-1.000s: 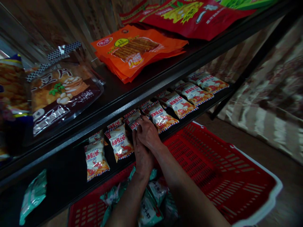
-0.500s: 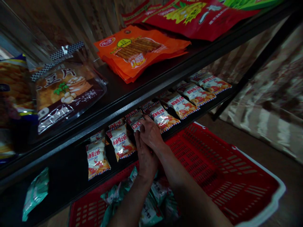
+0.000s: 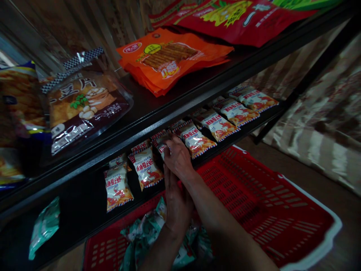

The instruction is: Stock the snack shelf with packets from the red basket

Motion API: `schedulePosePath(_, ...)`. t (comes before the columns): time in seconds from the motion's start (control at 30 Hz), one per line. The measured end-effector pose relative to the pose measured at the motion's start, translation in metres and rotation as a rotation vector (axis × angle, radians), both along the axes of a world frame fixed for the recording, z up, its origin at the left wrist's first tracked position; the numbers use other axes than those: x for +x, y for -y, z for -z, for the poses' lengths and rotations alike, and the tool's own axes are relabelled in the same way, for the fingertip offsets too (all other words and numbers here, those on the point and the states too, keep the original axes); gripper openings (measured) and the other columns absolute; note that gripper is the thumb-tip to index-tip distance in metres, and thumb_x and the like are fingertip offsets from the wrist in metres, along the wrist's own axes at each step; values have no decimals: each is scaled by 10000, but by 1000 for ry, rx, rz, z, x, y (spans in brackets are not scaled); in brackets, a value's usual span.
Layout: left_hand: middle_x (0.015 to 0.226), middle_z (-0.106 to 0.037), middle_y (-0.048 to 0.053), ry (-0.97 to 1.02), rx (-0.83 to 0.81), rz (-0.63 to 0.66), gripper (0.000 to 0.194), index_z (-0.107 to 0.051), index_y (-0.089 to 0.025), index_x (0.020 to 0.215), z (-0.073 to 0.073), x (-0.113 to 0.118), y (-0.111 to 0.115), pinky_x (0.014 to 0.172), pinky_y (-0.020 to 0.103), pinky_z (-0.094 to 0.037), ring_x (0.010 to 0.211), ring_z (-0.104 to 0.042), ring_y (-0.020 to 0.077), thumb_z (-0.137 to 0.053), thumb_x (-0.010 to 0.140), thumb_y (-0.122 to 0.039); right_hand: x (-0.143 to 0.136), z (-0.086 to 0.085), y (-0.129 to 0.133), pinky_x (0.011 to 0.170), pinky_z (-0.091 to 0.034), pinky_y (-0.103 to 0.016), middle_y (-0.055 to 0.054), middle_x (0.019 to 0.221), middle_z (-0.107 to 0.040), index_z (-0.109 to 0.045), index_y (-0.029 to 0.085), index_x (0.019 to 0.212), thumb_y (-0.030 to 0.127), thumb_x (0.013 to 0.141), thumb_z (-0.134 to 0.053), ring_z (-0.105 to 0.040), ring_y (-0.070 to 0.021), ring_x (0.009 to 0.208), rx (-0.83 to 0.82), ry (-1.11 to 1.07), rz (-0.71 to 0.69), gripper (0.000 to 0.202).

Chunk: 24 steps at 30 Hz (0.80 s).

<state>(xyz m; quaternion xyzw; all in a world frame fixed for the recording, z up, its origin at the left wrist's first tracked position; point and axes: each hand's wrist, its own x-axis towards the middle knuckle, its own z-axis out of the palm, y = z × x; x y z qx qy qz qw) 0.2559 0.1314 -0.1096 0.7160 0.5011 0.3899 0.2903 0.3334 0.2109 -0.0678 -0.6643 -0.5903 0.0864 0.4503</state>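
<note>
On the lower shelf [image 3: 81,188] lies a row of small white-and-orange snack bags. My right hand [image 3: 179,155] reaches over one snack bag [image 3: 161,138] in the middle of that row, its fingers bent and closed on the bag's edge; much of the bag is hidden. Just below, my left hand [image 3: 178,203] points upward with fingers stretched out flat, close under the right hand, and nothing shows in it. To either side lie another snack bag [image 3: 147,167] and a further one [image 3: 196,139]. Beneath both forearms is a red basket [image 3: 234,188] with several green packets [image 3: 146,229].
A lone green packet [image 3: 45,227] lies on the lower shelf at left. Overhead, the upper shelf [image 3: 135,109] carries a brown clear-edged bag [image 3: 90,101], orange packs [image 3: 172,56] and red bags [image 3: 239,22]. A black post [image 3: 318,64] stands at right.
The view has shifted slightly, so the shelves appear a little further right. My left hand has dropped slightly from the bag; my right hand stays on it.
</note>
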Motion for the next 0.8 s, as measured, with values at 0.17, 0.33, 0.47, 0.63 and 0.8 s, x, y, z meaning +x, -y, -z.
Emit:
schedulePosePath(0.17, 1479, -342, 118, -42, 45, -49, 505, -389, -202, 1374, -8, -27, 24, 1127, 426, -285, 1382, -285, 222, -416, 871, -163, -7, -12, 4, 1013, -402, -362, -120, 1229, -575, -651, 142, 1025, 122, 818, -430, -510, -219, 1174, 66, -5, -29, 303)
schedulePosePath(0.33, 1466, -364, 90, -85, 103, -196, 458, -456, -233, 1306, -21, -87, 28, 1117, 437, -289, 1375, -300, 219, -435, 855, -157, -33, -32, 14, 971, -440, -364, -107, 1214, -599, -630, 163, 1097, 127, 837, -418, -547, -205, 1127, 132, -9, -161, 337)
schedulePosePath(0.47, 1446, -387, 97, -57, 82, -436, 411, -514, -218, 1227, -28, -147, 3, 1114, 415, -287, 1344, -353, 238, -490, 817, -216, -73, -42, 28, 920, -463, -296, -100, 1112, -647, -620, 144, 1098, 116, 852, -403, -595, -175, 1034, 112, -32, -415, 330)
schedulePosePath(0.63, 1412, -418, 138, -9, -137, -625, 423, -511, -170, 1213, -37, -200, -24, 1080, 391, -335, 1309, -402, 253, -504, 801, -265, -114, -29, 46, 880, -480, -306, -119, 1061, -654, -610, 123, 1062, 91, 828, -432, -611, -180, 988, -113, -8, -585, 295)
schedulePosePath(0.8, 1329, -504, 152, 39, -275, -633, 446, -494, -146, 1239, -34, -212, -33, 1054, 383, -358, 1254, -462, 249, -501, 817, -292, -130, -8, 51, 977, -430, -363, -110, 1046, -657, -597, 128, 1076, 141, 846, -441, -502, -214, 1187, -205, 112, -646, 278)
